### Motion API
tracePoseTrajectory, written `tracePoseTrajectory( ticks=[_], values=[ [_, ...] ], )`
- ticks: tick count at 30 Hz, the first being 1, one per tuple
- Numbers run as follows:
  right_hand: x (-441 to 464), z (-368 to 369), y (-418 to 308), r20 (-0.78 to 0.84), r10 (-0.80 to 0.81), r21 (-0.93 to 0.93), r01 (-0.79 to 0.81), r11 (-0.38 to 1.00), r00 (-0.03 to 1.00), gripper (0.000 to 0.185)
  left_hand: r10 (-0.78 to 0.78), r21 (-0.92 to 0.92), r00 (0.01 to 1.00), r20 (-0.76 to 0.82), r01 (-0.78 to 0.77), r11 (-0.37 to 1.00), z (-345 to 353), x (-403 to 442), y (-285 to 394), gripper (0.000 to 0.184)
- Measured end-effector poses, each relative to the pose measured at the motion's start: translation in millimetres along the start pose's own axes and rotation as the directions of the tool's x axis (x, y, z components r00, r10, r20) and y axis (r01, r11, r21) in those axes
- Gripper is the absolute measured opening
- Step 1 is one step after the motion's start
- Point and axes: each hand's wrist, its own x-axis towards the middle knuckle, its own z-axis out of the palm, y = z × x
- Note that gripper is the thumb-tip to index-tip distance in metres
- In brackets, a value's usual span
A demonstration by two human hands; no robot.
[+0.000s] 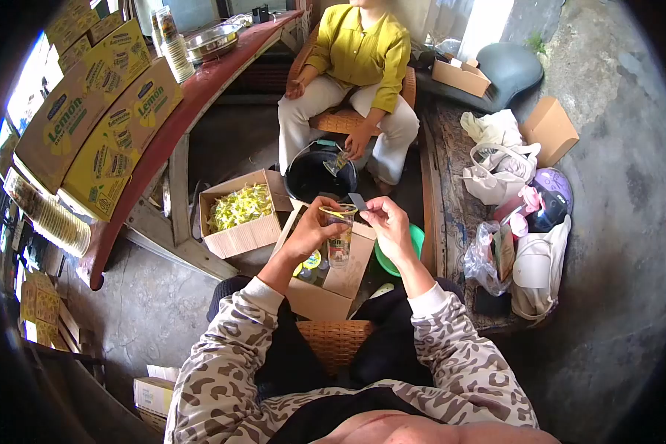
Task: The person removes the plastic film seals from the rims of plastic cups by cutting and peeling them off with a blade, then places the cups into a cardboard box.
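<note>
My left hand is closed around the upper part of a clear plastic cup with a printed side and a yellow rim. The cup is upright in front of me, above an open cardboard box. Between the fingertips of my right hand is a small dark flat piece, right at the cup's rim; I cannot tell its kind. Several cups with yellow lids lie in the box below. A green basin is partly hidden behind my right hand.
Opposite sits a person, one hand holding a cup over a black bucket. Yellow-green strips fill a carton at left. Lemon drink cartons and stacked cups line the red-edged table. Bags and a helmet lie right.
</note>
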Motion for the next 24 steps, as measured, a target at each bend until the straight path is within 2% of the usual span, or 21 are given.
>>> tracePoseTrajectory(
  ticks=[3,5,7,9,12,15,17,19,21,22,23,24],
  values=[
    [1.0,-1.2,-1.4,-0.03,0.015,-0.03,-0.015,0.999,0.999,0.008,-0.028,-0.029,0.999,0.025,0.029,0.999,-0.9,-0.2,1.2,0.041],
    [3.1,-4.6,-2.5,-0.088,-0.016,-0.173,0.001,0.985,0.996,0.009,-0.035,-0.059,0.998,0.043,0.037,0.998,1.0,-1.5,3.7,0.039],
    [9.3,-13.5,12.1,-0.16,-0.018,-0.197,-0.014,0.98,0.987,0.01,0.004,-0.159,0.996,0.09,0.01,0.987,5.4,-4.3,10.3,0.04],
    [13.9,-23.7,17.7,-0.19,-0.017,-0.154,-0.013,0.988,0.982,0.011,0.005,-0.118,0.996,0.088,0.005,0.993,5.2,-5.4,12.2,0.04],
    [16.0,-33.8,12.5,-0.195,-0.009,-0.207,-0.032,0.978,0.981,0.011,0.008,-0.046,0.998,0.064,-0.005,0.999,5.4,-6.3,17.8,0.038],
    [16.7,-39.0,4.4,-0.218,-0.05,-0.313,-0.021,0.95,0.975,0.012,0.051,-0.022,0.998,0.044,-0.05,0.998,5.3,-9.4,25.6,0.037],
    [17.3,-42.7,-2.7,-0.212,-0.063,-0.465,-0.045,0.884,0.975,0.013,0.019,-0.068,1.0,0.022,-0.018,0.998,3.2,-12.2,31.3,0.038],
    [18.3,-48.6,1.4,-0.211,-0.08,-0.475,-0.031,0.879,0.974,0.014,-0.003,-0.064,1.0,0.0,0.003,0.998,-0.8,-11.3,29.2,0.034],
    [19.4,-55.6,3.9,-0.196,-0.048,-0.513,-0.061,0.856,0.979,0.014,0.163,0.086,0.986,-0.043,-0.159,0.984,-9.7,-7.8,21.3,0.029],
    [19.6,-59.3,4.7,-0.198,0.003,-0.546,-0.113,0.83,0.98,0.013,0.299,0.372,0.952,-0.061,-0.256,0.892,-13.3,-9.5,24.1,0.023],
    [19.9,-62.5,6.1,-0.197,0.008,-0.547,-0.117,0.829,0.98,0.013,0.295,0.369,0.953,-0.063,-0.253,0.894,-15.9,-11.1,26.7,0.023],
    [20.4,-65.1,8.3,-0.191,0.038,-0.554,-0.139,0.821,0.981,0.013,0.344,0.495,0.936,-0.077,-0.264,0.828,-17.3,-13.5,30.7,0.021]
  ],
)
